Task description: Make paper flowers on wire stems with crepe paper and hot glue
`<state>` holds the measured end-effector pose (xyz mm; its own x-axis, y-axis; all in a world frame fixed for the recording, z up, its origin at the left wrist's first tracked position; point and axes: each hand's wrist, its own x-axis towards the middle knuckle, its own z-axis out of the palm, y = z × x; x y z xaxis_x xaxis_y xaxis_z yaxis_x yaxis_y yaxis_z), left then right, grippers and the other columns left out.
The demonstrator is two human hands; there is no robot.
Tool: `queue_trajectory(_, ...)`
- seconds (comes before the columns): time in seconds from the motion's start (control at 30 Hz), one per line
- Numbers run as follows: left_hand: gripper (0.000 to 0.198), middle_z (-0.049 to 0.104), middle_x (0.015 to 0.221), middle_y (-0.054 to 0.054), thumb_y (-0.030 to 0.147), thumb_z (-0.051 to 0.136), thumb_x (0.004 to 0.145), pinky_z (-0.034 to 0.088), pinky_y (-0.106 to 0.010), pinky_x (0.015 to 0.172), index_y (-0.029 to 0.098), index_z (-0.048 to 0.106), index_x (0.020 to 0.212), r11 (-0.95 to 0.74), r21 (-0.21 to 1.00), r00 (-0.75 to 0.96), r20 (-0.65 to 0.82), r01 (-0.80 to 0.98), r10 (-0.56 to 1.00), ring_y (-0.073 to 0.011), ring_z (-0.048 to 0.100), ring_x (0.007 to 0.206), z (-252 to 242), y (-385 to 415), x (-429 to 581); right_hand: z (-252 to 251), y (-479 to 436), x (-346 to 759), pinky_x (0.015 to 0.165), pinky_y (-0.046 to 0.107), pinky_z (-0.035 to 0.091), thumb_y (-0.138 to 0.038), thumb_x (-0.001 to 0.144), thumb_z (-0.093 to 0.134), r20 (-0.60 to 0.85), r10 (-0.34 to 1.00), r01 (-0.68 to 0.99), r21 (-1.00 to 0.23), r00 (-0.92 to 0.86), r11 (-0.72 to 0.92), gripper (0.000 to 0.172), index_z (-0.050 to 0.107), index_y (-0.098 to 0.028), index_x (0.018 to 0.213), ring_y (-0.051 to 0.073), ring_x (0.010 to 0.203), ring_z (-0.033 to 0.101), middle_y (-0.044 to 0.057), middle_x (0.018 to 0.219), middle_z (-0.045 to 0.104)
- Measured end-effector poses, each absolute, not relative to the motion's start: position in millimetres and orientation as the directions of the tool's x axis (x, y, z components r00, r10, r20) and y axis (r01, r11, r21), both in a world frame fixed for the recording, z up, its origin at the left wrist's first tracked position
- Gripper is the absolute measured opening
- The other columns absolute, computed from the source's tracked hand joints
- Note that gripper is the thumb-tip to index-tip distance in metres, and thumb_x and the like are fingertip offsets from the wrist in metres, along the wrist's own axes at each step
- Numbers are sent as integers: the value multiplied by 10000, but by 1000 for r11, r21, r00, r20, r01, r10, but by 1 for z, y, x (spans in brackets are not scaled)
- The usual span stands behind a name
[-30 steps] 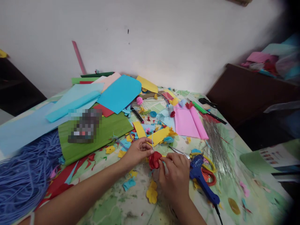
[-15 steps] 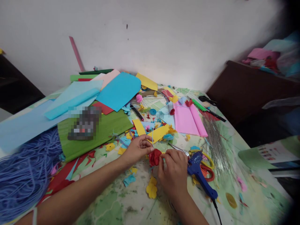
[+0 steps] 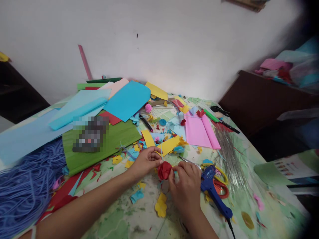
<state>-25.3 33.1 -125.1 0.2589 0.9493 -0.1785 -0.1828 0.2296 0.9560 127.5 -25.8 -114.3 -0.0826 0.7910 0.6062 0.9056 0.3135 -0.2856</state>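
- Hardly anything has shifted: both hands stay on the flower, which sits toward the table's 6 o'clock side.
- Left hand: narrow grip, pinching the thin stem at the flower's 11 o'clock.
- Right hand: grip closed on the flower's 4 o'clock side.
- Glue gun lies at the right hand's 3 o'clock, and a yellow petal at the flower's 6 o'clock.
- Doing this well probably means holding the stem steady and pressing the petals lightly, so they stay tight but uncrushed.
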Motion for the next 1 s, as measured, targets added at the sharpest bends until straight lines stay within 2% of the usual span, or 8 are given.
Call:
queue_trajectory(0.27, 394, 601, 635, 25, 188, 756, 556, 402, -215, 600, 140, 530, 874, 222, 954, 250, -169, -203, 953, -93, 552, 601, -128, 33, -26, -114, -25, 133, 788, 388, 360, -153, 733, 567, 603, 797, 890, -337, -46, 306, 47, 603, -177, 752, 215, 837, 476, 57, 820, 571)
queue_trajectory(0.4, 389, 603, 632, 27, 179, 749, 553, 407, -213, 609, 138, 530, 872, 216, 956, 249, -164, -199, 954, -93, 556, 606, -127, 33, -27, -112, -27, 132, 816, 417, 349, -222, 758, 573, 525, 847, 886, -351, -81, 303, 153, 637, -166, 886, 235, 878, 467, 79, 881, 567)
queue_trajectory(0.53, 382, 594, 628, 29, 174, 742, 557, 405, -207, 595, 133, 530, 871, 222, 957, 247, -172, -189, 954, -89, 550, 597, -126, 33, -26, -113, -25, 132, 767, 383, 355, -197, 775, 565, 466, 880, 863, -402, -95, 306, 95, 654, -179, 800, 210, 816, 472, 58, 815, 565)
queue_trajectory(0.67, 373, 598, 641, 23, 175, 734, 577, 403, -206, 595, 133, 529, 887, 221, 958, 250, -173, -180, 953, -90, 552, 610, -128, 33, -26, -116, -24, 134, 741, 363, 349, -164, 802, 534, 457, 887, 855, -428, -75, 293, 132, 655, -185, 753, 193, 780, 470, 44, 776, 565)
queue_trajectory(0.83, 378, 599, 634, 23, 182, 742, 567, 401, -209, 583, 138, 530, 877, 221, 957, 257, -169, -188, 951, -92, 550, 596, -130, 32, -25, -117, -24, 131, 756, 371, 348, -130, 809, 499, 484, 870, 873, -379, -95, 306, 162, 633, -161, 725, 198, 797, 471, 56, 777, 574)
queue_trajectory(1.0, 383, 600, 620, 23, 186, 753, 554, 401, -208, 576, 135, 533, 863, 234, 954, 255, -184, -185, 949, -88, 544, 581, -129, 32, -26, -118, -23, 129, 762, 379, 349, -128, 771, 526, 503, 853, 906, -284, -137, 313, 119, 615, -164, 700, 209, 805, 474, 62, 752, 562)
